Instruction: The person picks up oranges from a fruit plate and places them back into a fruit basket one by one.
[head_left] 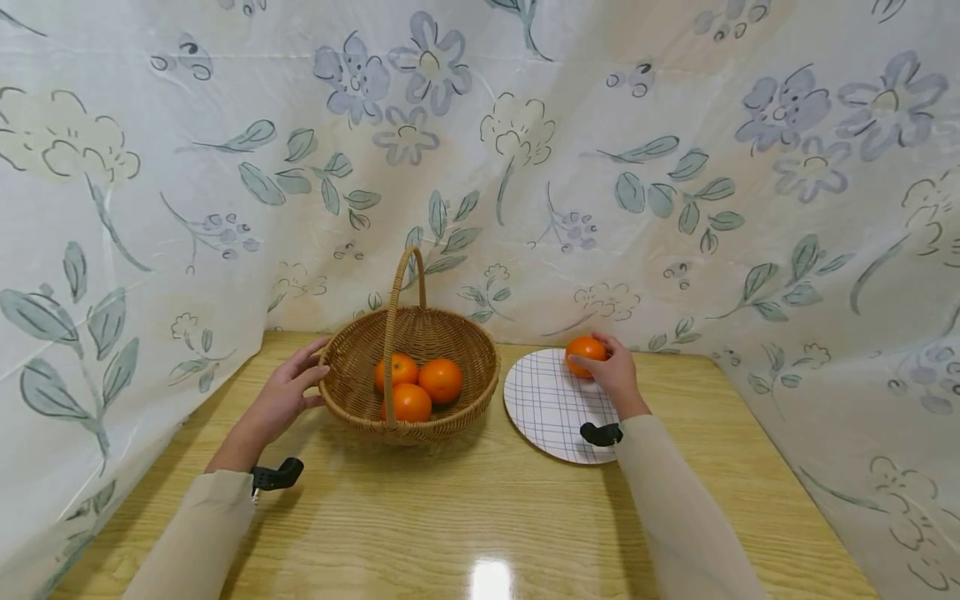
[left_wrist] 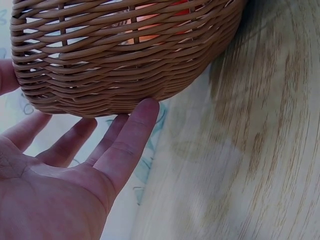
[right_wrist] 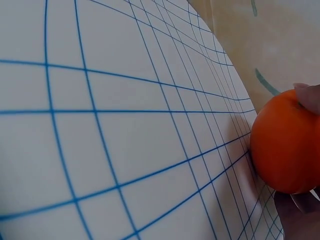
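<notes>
At the left side of a wicker basket (head_left: pixel 480 367), my left hand (head_left: pixel 281 396) rests with fairly straight fingers against the weave. The left wrist view shows its fingertips touching the outer wall of the basket (left_wrist: pixel 120 75). Three oranges (head_left: pixel 440 381) lie together inside, behind the tall handle. My right hand (head_left: pixel 618 375) grips another orange (head_left: pixel 583 354) at the far edge of a round white plate (head_left: pixel 555 408) with blue grid lines. Close up, thumb and fingers hold the orange (right_wrist: pixel 282 145) from opposite sides, low by the plate's rim; whether it touches the surface I cannot tell.
Both items stand on a light wooden table (head_left: pixel 420 508), basket left of the plate with a narrow gap between. A floral cloth (head_left: pixel 540 167) hangs right behind the table's back edge and along both sides. Black wrist cameras (head_left: pixel 277 475) sit on both wrists.
</notes>
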